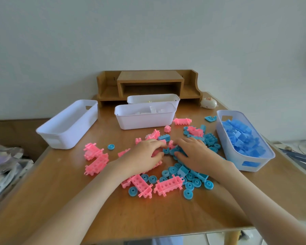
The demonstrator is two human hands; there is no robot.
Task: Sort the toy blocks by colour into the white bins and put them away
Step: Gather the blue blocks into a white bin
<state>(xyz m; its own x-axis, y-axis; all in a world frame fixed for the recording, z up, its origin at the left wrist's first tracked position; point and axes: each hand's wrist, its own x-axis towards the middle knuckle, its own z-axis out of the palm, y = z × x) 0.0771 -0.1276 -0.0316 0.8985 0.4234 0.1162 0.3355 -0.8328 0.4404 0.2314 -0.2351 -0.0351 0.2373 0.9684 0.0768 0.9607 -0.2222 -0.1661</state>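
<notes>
Hands: the left hand [145,153] and right hand [195,153] are meeting over the middle of the mixed pile, fingers curled narrow around small blue and pink pieces; exactly which pieces each is pinching, I cannot tell.
Blocks: pink blocks [95,157] and blue wheels [189,186] are lying scattered together across the wooden worktop [64,191].
Bins: the blue-filled bin [226,149] is sitting at the right, heaped nearly to its rim; an empty bin [67,128] is waiting at the left; two more bins [143,121] are standing behind the pile, the nearer holding whitish pieces.
Risk, mixing: with both colours tangled under the fingers, a pink piece is likely riding along into the blue bin.
Risk, overflow: the blue bin is looking close to full, so further handfuls may be spilling over its wall.
Risk, rolling: the round wheels nearest the front edge may be rolling off if a forearm is sweeping them.
</notes>
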